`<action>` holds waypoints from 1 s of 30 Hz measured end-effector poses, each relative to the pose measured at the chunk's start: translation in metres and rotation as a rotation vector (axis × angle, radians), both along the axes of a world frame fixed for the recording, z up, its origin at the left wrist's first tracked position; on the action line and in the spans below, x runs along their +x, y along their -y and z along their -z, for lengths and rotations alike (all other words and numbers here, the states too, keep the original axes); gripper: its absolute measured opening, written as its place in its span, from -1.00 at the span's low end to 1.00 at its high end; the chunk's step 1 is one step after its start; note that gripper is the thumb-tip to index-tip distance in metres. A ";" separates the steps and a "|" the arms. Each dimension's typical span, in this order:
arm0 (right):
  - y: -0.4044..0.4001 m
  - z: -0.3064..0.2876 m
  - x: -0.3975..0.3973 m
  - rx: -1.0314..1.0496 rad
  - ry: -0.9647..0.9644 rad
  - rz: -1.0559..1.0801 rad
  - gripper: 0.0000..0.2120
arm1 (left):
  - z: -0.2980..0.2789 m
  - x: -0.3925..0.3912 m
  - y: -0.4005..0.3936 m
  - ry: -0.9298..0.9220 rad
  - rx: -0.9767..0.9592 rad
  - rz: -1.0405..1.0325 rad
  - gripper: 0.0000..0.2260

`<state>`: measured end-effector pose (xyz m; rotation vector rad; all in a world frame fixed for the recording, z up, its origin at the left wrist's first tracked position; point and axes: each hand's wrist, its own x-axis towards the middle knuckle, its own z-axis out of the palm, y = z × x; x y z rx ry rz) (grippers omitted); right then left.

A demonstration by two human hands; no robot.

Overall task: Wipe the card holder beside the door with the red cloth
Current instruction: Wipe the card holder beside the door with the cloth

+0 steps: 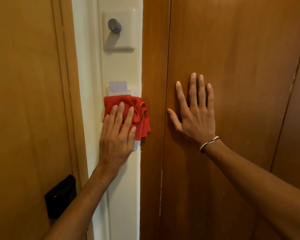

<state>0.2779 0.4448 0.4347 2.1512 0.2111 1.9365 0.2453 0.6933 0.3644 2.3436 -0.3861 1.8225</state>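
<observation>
The white card holder (131,91) is fixed to the cream wall strip between two wooden panels, with a pale card (118,87) standing in its top slot. A bunched red cloth (140,111) covers most of the holder's front. My left hand (117,134) lies flat on the cloth, fingers spread, pressing it against the holder. Only the holder's top edge and a bit of its lower corner (136,145) show. My right hand (196,111) rests flat and empty on the wooden door (232,66), fingers apart, a thin bracelet at the wrist.
Above the holder a white wall plate carries a grey round knob (114,26). A black lock box (61,196) sits on the left wooden panel (24,84), low down. The door frame edge (154,66) runs vertically just right of the holder.
</observation>
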 end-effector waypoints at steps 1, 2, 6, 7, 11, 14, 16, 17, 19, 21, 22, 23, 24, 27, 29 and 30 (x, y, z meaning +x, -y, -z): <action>0.000 0.000 0.000 -0.001 -0.001 0.001 -0.24 | -0.009 0.001 -0.002 0.010 -0.013 0.010 -0.52; 0.000 0.000 -0.001 -0.003 -0.001 0.002 -0.24 | -0.020 0.004 -0.002 0.018 -0.049 0.018 -0.51; -0.001 -0.001 -0.002 0.001 -0.012 -0.002 -0.24 | -0.015 0.002 0.010 -0.021 -0.108 0.016 -0.49; -0.001 -0.001 -0.002 0.000 -0.008 -0.004 -0.24 | 0.000 -0.001 0.011 -0.030 -0.079 0.015 -0.49; -0.001 0.001 -0.001 0.003 0.003 -0.004 -0.24 | -0.005 0.002 -0.002 -0.010 -0.023 0.024 -0.50; -0.002 0.000 -0.003 0.012 -0.001 0.005 -0.24 | -0.028 0.004 0.004 -0.019 -0.084 0.016 -0.49; -0.001 0.001 -0.003 0.007 -0.013 0.002 -0.25 | -0.008 0.000 0.010 -0.051 -0.075 0.015 -0.47; -0.001 0.000 -0.003 0.002 -0.009 0.007 -0.24 | 0.000 -0.003 0.009 -0.052 -0.047 0.022 -0.47; -0.001 0.000 -0.002 0.004 -0.006 0.012 -0.24 | 0.002 0.000 -0.003 -0.035 -0.007 0.029 -0.48; -0.001 0.000 -0.001 0.004 -0.007 0.005 -0.24 | -0.009 0.005 -0.009 -0.020 -0.052 0.015 -0.48; -0.001 0.000 -0.001 0.002 -0.007 0.008 -0.23 | -0.014 0.005 -0.005 -0.031 -0.098 -0.004 -0.46; 0.000 0.000 -0.001 0.000 -0.007 0.011 -0.23 | -0.012 0.004 0.002 -0.054 -0.118 -0.027 -0.45; 0.000 0.001 0.000 -0.001 -0.005 0.011 -0.23 | -0.007 0.001 0.008 -0.066 -0.089 -0.039 -0.44; 0.002 0.004 0.000 -0.006 0.013 0.006 -0.22 | 0.010 -0.001 0.004 -0.022 0.110 -0.005 -0.45; 0.003 0.005 0.001 -0.002 0.006 0.009 -0.22 | 0.004 0.002 -0.004 -0.001 0.033 0.014 -0.48; 0.002 0.004 0.001 -0.003 0.008 0.006 -0.22 | -0.002 0.003 -0.004 -0.005 -0.071 0.021 -0.48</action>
